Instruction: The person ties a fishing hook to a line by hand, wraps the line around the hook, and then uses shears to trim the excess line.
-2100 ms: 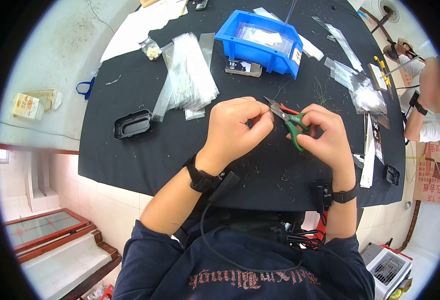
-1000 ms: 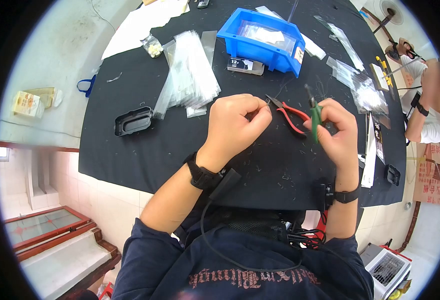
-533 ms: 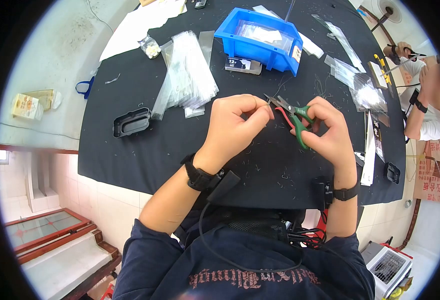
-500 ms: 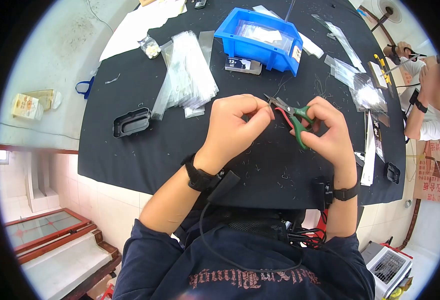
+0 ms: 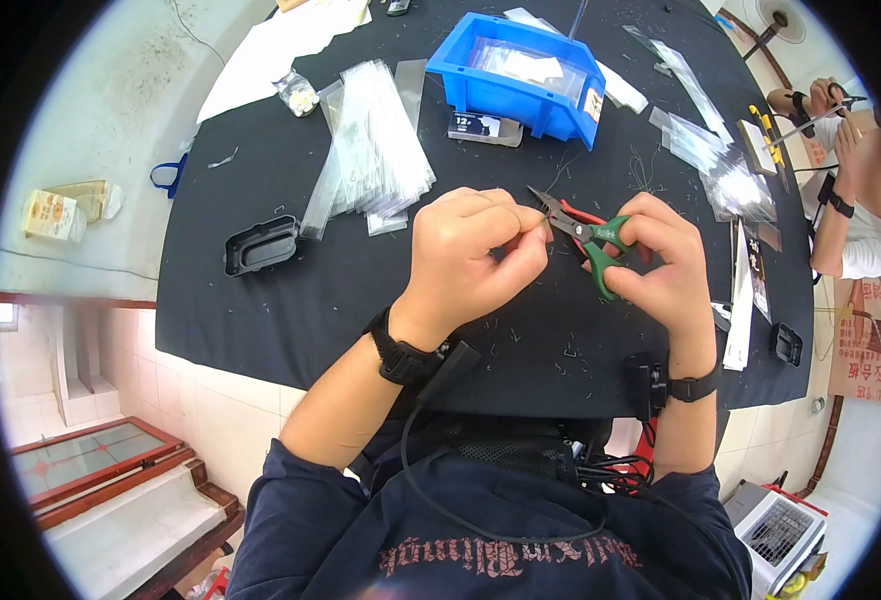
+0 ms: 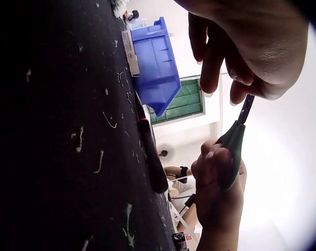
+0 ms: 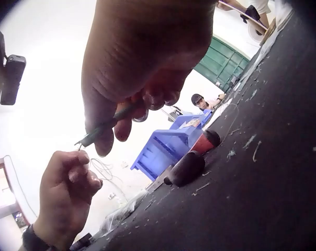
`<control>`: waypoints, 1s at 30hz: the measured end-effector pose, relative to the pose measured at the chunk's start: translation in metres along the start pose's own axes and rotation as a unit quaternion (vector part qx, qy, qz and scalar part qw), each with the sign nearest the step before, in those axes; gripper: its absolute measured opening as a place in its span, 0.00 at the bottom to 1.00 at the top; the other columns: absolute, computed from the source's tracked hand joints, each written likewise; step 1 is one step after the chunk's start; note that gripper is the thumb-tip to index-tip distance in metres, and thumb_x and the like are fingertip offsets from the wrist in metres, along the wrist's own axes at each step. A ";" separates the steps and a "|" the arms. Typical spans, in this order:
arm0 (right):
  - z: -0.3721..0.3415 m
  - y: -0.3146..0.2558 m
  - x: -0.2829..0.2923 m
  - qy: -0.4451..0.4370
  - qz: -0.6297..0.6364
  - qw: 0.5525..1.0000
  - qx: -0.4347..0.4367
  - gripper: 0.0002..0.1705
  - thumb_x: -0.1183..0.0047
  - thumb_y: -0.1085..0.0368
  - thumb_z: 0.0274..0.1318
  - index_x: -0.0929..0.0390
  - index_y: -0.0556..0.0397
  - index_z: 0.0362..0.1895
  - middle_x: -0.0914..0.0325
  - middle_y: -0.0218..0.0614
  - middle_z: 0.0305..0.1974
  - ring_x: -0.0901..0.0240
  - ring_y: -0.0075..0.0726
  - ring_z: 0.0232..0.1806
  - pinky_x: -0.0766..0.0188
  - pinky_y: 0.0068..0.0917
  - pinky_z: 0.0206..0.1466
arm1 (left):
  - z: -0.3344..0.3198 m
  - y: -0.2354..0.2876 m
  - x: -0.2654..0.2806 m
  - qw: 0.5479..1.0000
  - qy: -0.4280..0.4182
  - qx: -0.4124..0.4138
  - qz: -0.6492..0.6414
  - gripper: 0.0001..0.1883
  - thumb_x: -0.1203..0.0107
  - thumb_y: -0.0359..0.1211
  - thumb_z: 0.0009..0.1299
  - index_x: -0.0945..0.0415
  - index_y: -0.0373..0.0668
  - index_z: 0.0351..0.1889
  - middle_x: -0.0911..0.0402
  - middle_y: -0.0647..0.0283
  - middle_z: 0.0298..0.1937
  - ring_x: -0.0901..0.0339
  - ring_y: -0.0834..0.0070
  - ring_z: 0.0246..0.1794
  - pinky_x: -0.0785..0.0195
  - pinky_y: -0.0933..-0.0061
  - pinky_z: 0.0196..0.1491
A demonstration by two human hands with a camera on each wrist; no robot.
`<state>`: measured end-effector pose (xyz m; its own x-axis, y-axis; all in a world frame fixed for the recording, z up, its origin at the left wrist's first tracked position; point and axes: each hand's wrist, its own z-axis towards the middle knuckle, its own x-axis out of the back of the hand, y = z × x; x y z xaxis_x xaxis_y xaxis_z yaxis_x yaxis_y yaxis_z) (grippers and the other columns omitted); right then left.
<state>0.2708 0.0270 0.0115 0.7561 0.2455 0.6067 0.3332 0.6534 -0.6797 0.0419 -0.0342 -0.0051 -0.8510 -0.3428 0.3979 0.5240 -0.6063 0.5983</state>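
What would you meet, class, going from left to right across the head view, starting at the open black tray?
Open black tray, clear plastic sleeves, left hand, green-handled tool, right hand, long white strip, small black container.

Looks like a small workshop or craft workspace: black-covered table (image 5: 361,320) with blue parts bin (image 5: 521,80); clear plastic sleeves (image 5: 381,140) left of bin, thread scraps (image 5: 571,350) nearer the wearer than bin, second worker (image 5: 856,190) beyond table, right of bin.
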 end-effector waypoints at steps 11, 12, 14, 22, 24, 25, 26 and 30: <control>0.005 -0.011 -0.002 0.059 0.019 0.998 -0.001 0.16 0.35 0.70 0.28 0.29 0.55 0.25 0.30 0.28 0.30 0.35 0.23 0.26 0.39 0.21 0.28 | 0.000 0.001 -0.001 1.000 0.004 -0.006 -0.006 0.04 0.41 0.20 0.57 0.17 0.37 0.27 0.19 0.63 0.22 0.25 0.74 0.22 0.33 0.74 0.28; 0.003 -0.007 -0.001 0.041 -0.001 0.999 0.011 0.16 0.35 0.70 0.27 0.29 0.55 0.25 0.30 0.29 0.30 0.35 0.24 0.26 0.38 0.22 0.28 | 0.000 0.001 -0.001 1.000 0.008 -0.005 -0.006 0.04 0.41 0.20 0.57 0.17 0.37 0.27 0.19 0.63 0.23 0.25 0.74 0.22 0.33 0.74 0.28; 0.003 -0.006 -0.001 0.037 -0.004 0.999 0.011 0.17 0.35 0.70 0.27 0.29 0.55 0.25 0.30 0.29 0.30 0.35 0.24 0.26 0.38 0.22 0.28 | 0.001 0.001 -0.002 1.000 0.011 -0.004 -0.007 0.04 0.41 0.20 0.57 0.17 0.37 0.27 0.18 0.63 0.23 0.25 0.74 0.22 0.33 0.74 0.28; 0.002 -0.004 -0.001 0.021 -0.023 0.999 0.018 0.17 0.35 0.69 0.26 0.29 0.55 0.25 0.31 0.29 0.30 0.38 0.24 0.24 0.42 0.22 0.26 | -0.001 -0.001 0.000 1.000 0.004 -0.005 -0.001 0.03 0.41 0.20 0.58 0.18 0.36 0.27 0.18 0.62 0.24 0.24 0.74 0.23 0.32 0.74 0.28; 0.002 -0.005 0.000 0.020 -0.027 0.999 0.015 0.17 0.35 0.69 0.26 0.29 0.55 0.25 0.31 0.28 0.30 0.39 0.24 0.24 0.42 0.23 0.25 | -0.001 -0.001 0.000 1.000 0.004 -0.004 -0.001 0.03 0.41 0.20 0.58 0.18 0.36 0.27 0.17 0.62 0.24 0.24 0.74 0.23 0.32 0.74 0.29; 0.002 -0.005 0.000 0.019 -0.027 0.999 0.016 0.17 0.35 0.69 0.26 0.29 0.55 0.25 0.31 0.28 0.30 0.39 0.24 0.24 0.42 0.23 0.25 | -0.001 -0.001 0.000 1.000 0.004 -0.004 -0.002 0.03 0.41 0.20 0.57 0.18 0.36 0.27 0.17 0.62 0.24 0.24 0.74 0.23 0.31 0.74 0.29; 0.002 -0.006 -0.001 0.021 -0.027 0.999 0.010 0.16 0.35 0.70 0.26 0.29 0.55 0.25 0.31 0.28 0.30 0.39 0.24 0.24 0.42 0.22 0.25 | -0.001 -0.001 0.000 1.000 0.005 -0.004 -0.001 0.03 0.41 0.20 0.57 0.18 0.36 0.27 0.17 0.62 0.24 0.24 0.74 0.23 0.31 0.74 0.29; 0.001 -0.004 0.000 0.016 -0.018 1.000 0.015 0.15 0.35 0.70 0.27 0.27 0.55 0.24 0.30 0.28 0.30 0.39 0.23 0.24 0.43 0.22 0.25 | -0.001 -0.001 0.000 1.000 0.002 -0.007 -0.002 0.03 0.41 0.20 0.57 0.19 0.36 0.26 0.17 0.62 0.24 0.24 0.73 0.23 0.31 0.74 0.29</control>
<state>0.2685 0.0254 0.0145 0.7618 0.1995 0.6163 0.3432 0.6825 -0.6453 0.0414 -0.0344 -0.0062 -0.8527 -0.3433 0.3938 0.5209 -0.6171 0.5898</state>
